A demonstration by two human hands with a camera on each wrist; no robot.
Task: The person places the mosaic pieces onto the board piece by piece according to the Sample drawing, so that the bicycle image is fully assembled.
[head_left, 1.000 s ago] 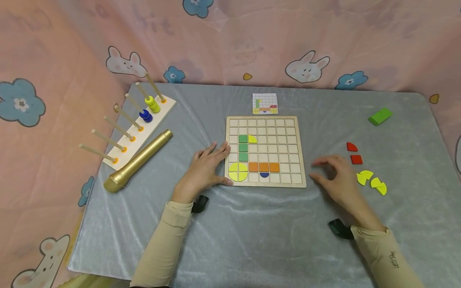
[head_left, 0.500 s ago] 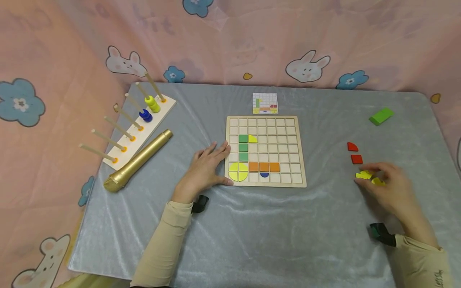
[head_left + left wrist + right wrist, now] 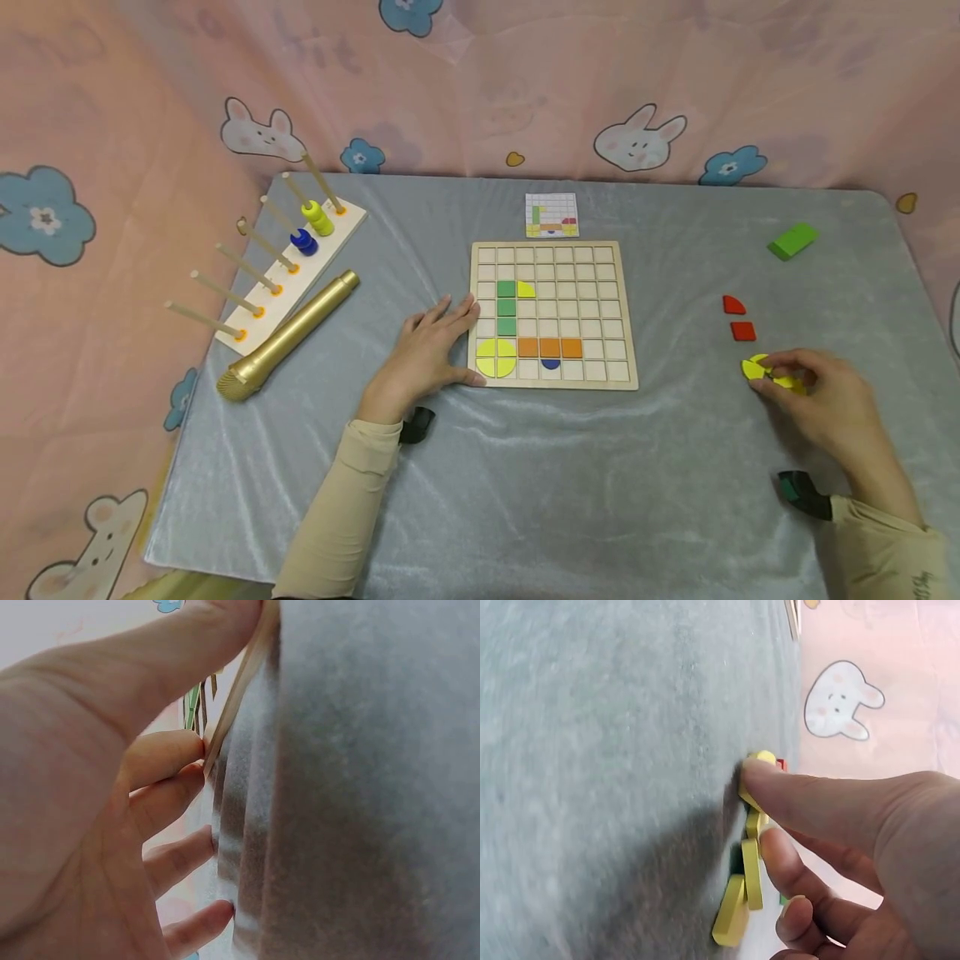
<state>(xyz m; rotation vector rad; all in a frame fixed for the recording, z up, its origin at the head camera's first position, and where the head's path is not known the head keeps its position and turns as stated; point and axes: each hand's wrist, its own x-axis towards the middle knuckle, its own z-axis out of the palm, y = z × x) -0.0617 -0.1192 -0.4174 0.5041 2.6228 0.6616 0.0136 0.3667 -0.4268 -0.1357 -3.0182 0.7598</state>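
A wooden grid board lies mid-table in the head view, bearing green squares, orange squares, a blue half circle and yellow quarter circles. My left hand rests at its left edge, fingers spread and thumb by the front corner. Over on the right, my right hand pinches a yellow quarter circle between thumb and index finger. Other yellow pieces lie beneath and beside the fingers, partly hidden in the head view. A red quarter circle and red square lie just beyond.
Behind the board is a small pattern card. To the left stand a pegged rack with blue and yellow rings and a gold microphone. A green block lies at the back right of the grey cloth.
My right hand has moved from beside the board rightward to the yellow pieces, and its thumb and finger have closed on one, turning it. The left hand has stayed put.
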